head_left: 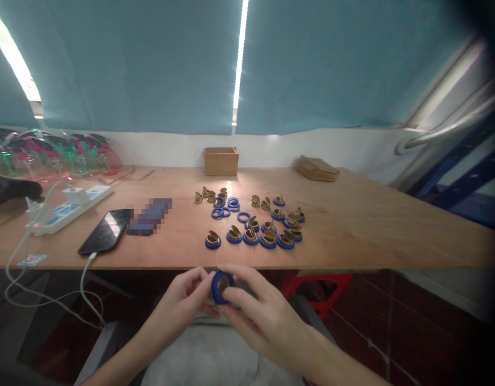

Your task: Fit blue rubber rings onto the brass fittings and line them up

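Observation:
Below the table's front edge, my left hand [186, 300] and my right hand [255, 311] meet, both pinching one blue ring [222, 286] with a brass-coloured piece inside it. Fingers of both hands are curled round its rim. On the wooden table [371, 225] beyond, several blue rings with brass clips [267, 237] sit in a loose row near the front. Empty blue rings [233, 203] and loose brass clips [209, 195] lie further back.
A black phone [106, 231] on a white cable lies at the left, beside a dark flat object [150, 216] and a white power strip [68, 208]. A small cardboard box [220, 161] and a brown packet [317, 169] stand by the wall. A red stool [323, 287] is under the table.

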`<state>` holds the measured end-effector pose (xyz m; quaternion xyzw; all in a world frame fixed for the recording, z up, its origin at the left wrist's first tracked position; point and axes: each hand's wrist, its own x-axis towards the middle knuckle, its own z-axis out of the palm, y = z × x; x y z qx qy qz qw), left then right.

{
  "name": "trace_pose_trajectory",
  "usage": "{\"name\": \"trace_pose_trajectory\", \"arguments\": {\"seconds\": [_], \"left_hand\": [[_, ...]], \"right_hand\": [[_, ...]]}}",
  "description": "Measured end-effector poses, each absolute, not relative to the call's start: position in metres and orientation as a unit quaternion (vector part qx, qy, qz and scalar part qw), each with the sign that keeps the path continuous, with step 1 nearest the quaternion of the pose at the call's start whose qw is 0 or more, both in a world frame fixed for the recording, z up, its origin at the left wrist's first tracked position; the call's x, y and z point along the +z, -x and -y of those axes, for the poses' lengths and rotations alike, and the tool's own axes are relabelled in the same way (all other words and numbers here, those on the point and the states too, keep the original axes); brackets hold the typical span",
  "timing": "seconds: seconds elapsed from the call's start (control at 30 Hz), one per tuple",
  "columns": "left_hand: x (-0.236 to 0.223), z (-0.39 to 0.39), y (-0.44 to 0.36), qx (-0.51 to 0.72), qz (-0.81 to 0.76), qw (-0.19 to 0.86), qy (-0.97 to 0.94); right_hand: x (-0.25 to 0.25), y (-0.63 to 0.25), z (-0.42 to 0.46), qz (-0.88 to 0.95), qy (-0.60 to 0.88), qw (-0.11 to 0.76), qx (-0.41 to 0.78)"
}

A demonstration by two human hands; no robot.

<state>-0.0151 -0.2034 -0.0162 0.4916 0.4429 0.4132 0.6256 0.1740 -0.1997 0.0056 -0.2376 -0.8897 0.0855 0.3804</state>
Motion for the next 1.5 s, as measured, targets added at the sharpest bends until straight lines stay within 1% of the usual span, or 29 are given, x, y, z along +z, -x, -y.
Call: {"name": "trace_pose_trajectory", "arguments": {"seconds": [0.13,0.23,0.3,0.47,0.57,0.93,1.1,1.23,1.5], "left_hand": [[-0.013,0.202,0.016,0.397,-0.436,0.678,-0.439],[-0.015,0.202,0.017,0.404,-0.421,0.701,-0.410],[-0.016,0.203,0.018,0.408,-0.415,0.710,-0.396],[-0.015,0.204,0.019,0.400,-0.406,0.725,-0.387],[-0.013,0.205,0.018,0.401,-0.412,0.722,-0.384],[-0.013,0.204,0.019,0.423,-0.407,0.706,-0.396],[-0.014,0.201,0.019,0.425,-0.413,0.692,-0.412],[-0.015,0.200,0.021,0.426,-0.412,0.680,-0.432],[-0.020,0.198,0.023,0.451,-0.403,0.671,-0.429]], "right_hand": [[0.000,-0.175,0.197,0.868,0.247,0.410,0.131],[-0.002,-0.177,0.197,0.853,0.252,0.433,0.143],[-0.002,-0.178,0.197,0.854,0.264,0.424,0.143],[-0.001,-0.178,0.196,0.875,0.287,0.364,0.136],[-0.001,-0.176,0.195,0.878,0.299,0.346,0.140],[-0.002,-0.179,0.192,0.872,0.293,0.365,0.144],[-0.001,-0.180,0.190,0.877,0.289,0.355,0.147],[-0.003,-0.180,0.190,0.878,0.288,0.342,0.171],[-0.008,-0.179,0.188,0.855,0.294,0.382,0.191]]}}
